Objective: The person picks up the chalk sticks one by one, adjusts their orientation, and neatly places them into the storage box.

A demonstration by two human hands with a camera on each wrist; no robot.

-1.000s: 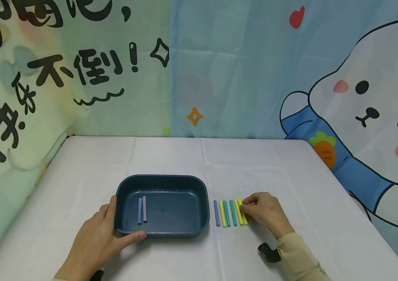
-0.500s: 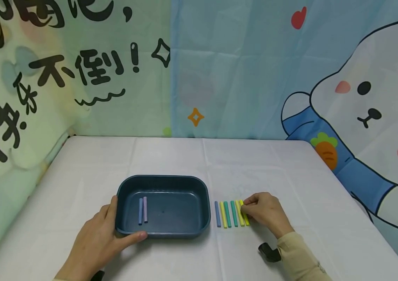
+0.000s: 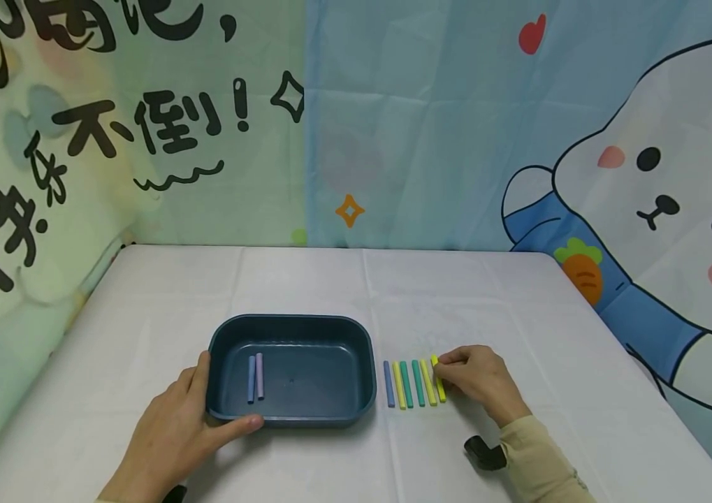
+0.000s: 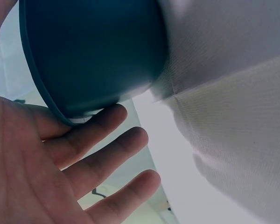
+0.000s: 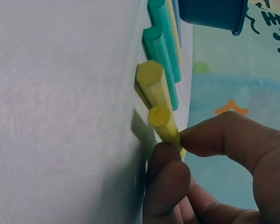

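My right hand (image 3: 480, 377) pinches a yellow chalk stick (image 5: 162, 122) between thumb and fingers at the right end of a row of chalk. In the right wrist view the stick's near end lies beside a paler yellow chalk stick (image 5: 151, 79), with green chalk sticks (image 5: 161, 60) beyond. A blue chalk stick (image 3: 388, 384) forms the row's left end. My left hand (image 3: 170, 426) rests at the dark blue tray (image 3: 293, 420), fingers extended along its left side and thumb on the front rim. Inside the tray, a blue chalk stick (image 3: 251, 379) and a purple one (image 3: 259, 376) lie side by side.
A white cloth (image 3: 293, 279) covers the table, which meets a printed backdrop (image 3: 406, 126) at its far edge. The tray stands just left of the chalk row. A black wrist strap piece (image 3: 485, 454) shows by the right sleeve (image 3: 538, 457).
My right hand has shifted slightly right, and the end yellow chalk stick now stands a little apart from its neighbour. The left hand and tray have stayed put.
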